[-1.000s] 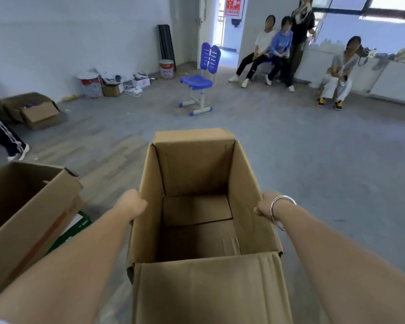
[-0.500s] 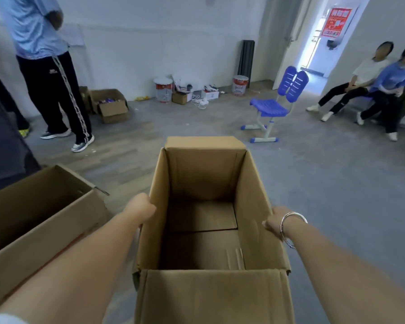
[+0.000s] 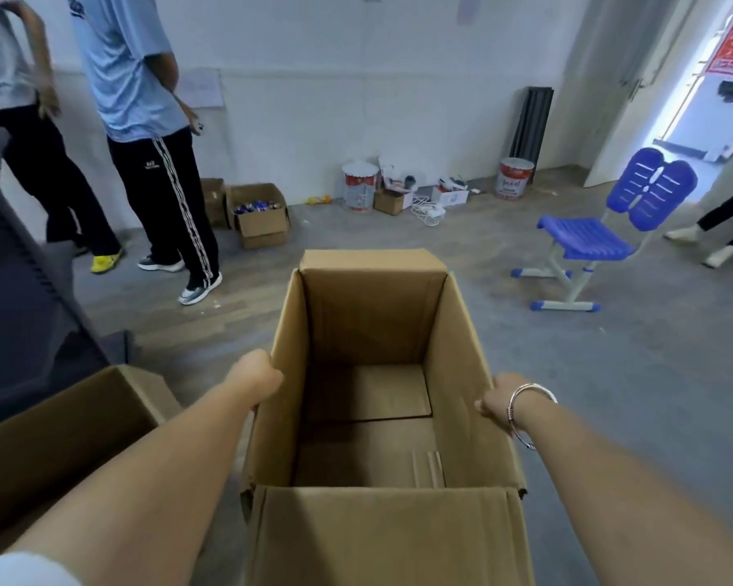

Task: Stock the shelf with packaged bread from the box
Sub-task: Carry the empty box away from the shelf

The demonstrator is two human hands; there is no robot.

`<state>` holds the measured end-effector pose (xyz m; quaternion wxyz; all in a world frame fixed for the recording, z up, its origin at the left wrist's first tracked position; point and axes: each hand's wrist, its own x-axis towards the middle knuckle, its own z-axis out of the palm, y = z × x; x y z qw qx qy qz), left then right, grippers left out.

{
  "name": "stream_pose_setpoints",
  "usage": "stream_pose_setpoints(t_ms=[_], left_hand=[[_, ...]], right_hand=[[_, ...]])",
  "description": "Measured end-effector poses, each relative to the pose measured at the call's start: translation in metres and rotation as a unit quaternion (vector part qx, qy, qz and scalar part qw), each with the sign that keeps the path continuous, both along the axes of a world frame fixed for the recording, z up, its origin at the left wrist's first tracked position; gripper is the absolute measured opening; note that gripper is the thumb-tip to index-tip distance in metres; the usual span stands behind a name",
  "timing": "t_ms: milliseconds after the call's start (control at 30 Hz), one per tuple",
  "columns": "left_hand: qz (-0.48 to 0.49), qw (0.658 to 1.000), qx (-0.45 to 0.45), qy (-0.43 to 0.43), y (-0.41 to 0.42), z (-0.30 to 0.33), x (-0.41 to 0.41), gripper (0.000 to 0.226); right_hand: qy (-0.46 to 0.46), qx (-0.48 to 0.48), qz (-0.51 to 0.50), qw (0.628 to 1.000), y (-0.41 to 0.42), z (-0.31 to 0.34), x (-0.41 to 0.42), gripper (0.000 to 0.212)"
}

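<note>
Open cardboard box [image 3: 373,420], centre frame, held off the floor, flaps up at 12 and 6 o'clock. Inside shows only bare cardboard bottom, no bread in view (so likely emptied or being carried off; a judgement). No shelf clearly identifiable; a dark structure [image 3: 22,298] sits at 9 o'clock, unclear what it is.

Left hand [image 3: 257,376] against the box's outer left wall at 9 o'clock, fingers curled down and under, hidden by the wall. Right hand [image 3: 498,401] mirrors it on the right wall at 3 o'clock, bracelet [image 3: 525,410] on the wrist; fingers also out of sight. Both grip the box, though exact finger lie cannot be told. Arms nearly straight, reaching forward and down.

To carry well: keep the box level, press evenly on both walls, mind the second box [image 3: 60,433] at 8 o'clock and the blue chair [image 3: 589,238] at 2 o'clock.
</note>
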<state>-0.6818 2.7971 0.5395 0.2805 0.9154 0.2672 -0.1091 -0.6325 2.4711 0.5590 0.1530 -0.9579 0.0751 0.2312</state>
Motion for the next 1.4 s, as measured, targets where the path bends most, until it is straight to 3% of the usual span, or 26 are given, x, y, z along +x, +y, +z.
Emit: stream_pose_setpoints(t_ms=[533,1067,1233,1400], left_hand=[[0.116,0.993,0.026,-0.007,0.051,-0.006,0.333,0.029],[0.101,0.994,0.027,0.014,0.199,-0.032,0.695,0.026],[0.117,0.993,0.010,0.004,0.236,-0.054,0.823,0.029],[0.144,0.989,-0.011,-0.004,0.274,-0.058,0.962,0.018]], right_hand=[[-0.011,-0.001,0.127,0.992,0.074,0.008,0.405,0.028],[0.027,0.007,0.095,0.995,0.219,-0.025,0.761,0.029],[0.030,-0.012,0.109,0.993,0.259,-0.043,0.892,0.033],[0.027,-0.019,0.121,0.992,0.303,-0.039,1.040,0.033]])
